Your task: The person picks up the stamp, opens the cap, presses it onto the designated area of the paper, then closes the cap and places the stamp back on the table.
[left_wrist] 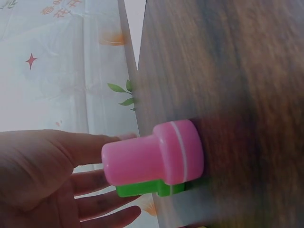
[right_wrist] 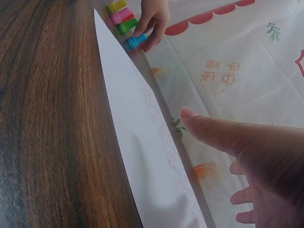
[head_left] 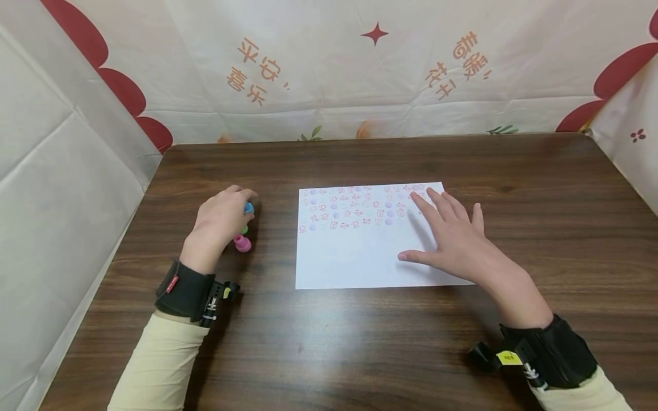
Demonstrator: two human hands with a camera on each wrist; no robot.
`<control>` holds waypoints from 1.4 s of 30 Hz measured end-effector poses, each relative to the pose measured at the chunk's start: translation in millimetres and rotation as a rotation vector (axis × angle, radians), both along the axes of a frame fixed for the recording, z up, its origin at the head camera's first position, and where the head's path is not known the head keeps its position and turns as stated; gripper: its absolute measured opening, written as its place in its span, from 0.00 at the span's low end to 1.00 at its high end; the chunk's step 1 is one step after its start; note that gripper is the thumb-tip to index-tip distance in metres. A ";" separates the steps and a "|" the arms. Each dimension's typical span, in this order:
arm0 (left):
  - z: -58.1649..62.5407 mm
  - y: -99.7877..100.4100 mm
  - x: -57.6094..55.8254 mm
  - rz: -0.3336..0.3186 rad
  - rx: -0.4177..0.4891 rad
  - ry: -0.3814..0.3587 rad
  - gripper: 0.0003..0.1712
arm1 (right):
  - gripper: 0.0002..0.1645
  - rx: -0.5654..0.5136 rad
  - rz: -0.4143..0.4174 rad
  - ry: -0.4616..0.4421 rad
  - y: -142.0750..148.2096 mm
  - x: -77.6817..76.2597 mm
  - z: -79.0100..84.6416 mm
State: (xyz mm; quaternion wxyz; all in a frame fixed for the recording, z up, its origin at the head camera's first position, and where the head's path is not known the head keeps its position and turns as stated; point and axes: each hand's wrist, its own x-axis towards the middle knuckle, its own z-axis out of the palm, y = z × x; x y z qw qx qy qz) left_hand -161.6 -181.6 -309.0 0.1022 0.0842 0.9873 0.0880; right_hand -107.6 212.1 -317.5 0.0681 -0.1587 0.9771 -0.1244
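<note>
My left hand [head_left: 218, 220] reaches down at the left of the table, its thumb and fingers pinching a small blue stamp [right_wrist: 137, 41]. Next to it in a row stand a green stamp [right_wrist: 127, 26], a pink stamp [left_wrist: 142, 159] and a yellow stamp [right_wrist: 117, 5]. The left wrist view hides the blue one. Over the right part of a white sheet of paper [head_left: 349, 260], my right hand [head_left: 457, 240] hovers with fingers spread, holding nothing and casting a shadow. Rows of small red and purple prints cover the sheet's far half.
The sheet lies flat on a dark wooden table [head_left: 319, 342]. A white patterned cloth [head_left: 329, 68] hangs behind the table's far edge and along its sides. Black straps with small cameras [head_left: 226, 291] sit on both wrists.
</note>
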 end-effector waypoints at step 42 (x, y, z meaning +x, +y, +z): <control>23.0 35.8 21.8 -0.027 0.140 0.222 0.16 | 0.69 -0.033 0.006 0.001 -7.9 -1.8 0.0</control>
